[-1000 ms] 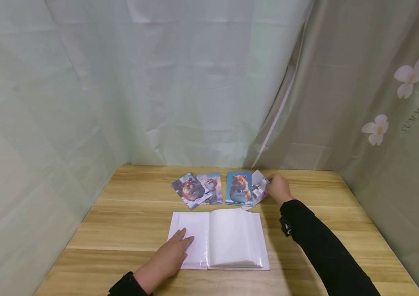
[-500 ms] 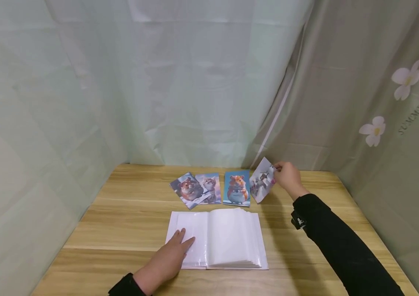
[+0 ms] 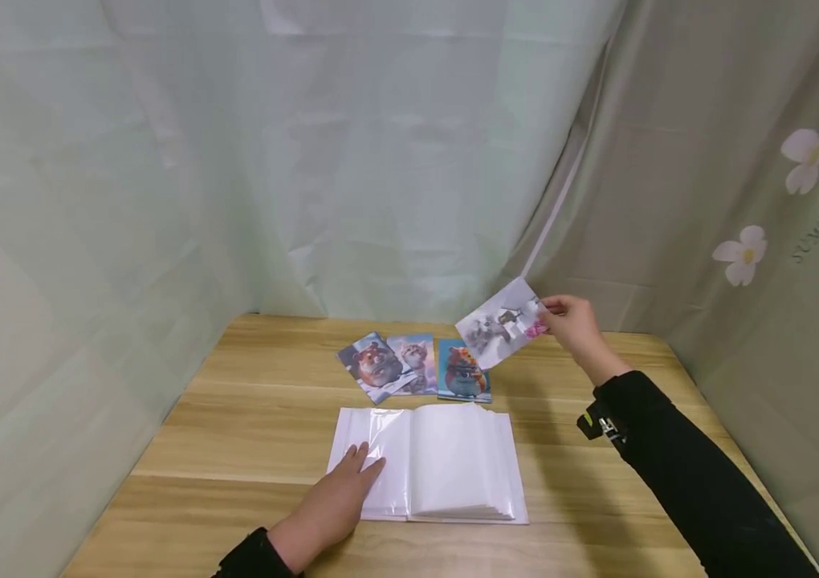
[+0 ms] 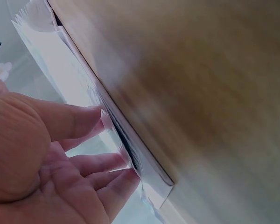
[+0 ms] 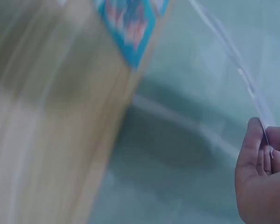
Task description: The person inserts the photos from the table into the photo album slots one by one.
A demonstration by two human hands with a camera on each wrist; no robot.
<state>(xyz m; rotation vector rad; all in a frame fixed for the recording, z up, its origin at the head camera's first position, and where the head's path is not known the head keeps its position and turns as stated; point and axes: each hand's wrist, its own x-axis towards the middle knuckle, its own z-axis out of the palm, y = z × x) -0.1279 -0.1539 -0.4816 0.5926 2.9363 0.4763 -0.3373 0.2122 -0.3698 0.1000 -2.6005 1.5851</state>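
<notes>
An open photo album [image 3: 453, 461] with clear sleeves lies near the front of the table. My left hand [image 3: 333, 494] rests on its left page with the fingers spread; in the left wrist view the fingertips [image 4: 126, 175] touch the page. My right hand [image 3: 577, 325] pinches a photo card [image 3: 502, 323] of a grey kitten with pink flowers by its right edge. The card is raised and tilted, overlapping the top of a blue hamster card [image 3: 463, 381] in the head view. Seen from the right wrist, the held card [image 5: 238, 65] is edge-on between thumb and fingers.
Left of the blue card, a hamster card [image 3: 373, 365] partly covers a kitten card [image 3: 415, 357] on the wooden table [image 3: 236, 433]. Pale curtains [image 3: 395, 160] hang behind the table and along both sides.
My right hand has lifted the grey kitten card from beside the blue card, moved it up and turned it toward level. The left hand stays on the album page.
</notes>
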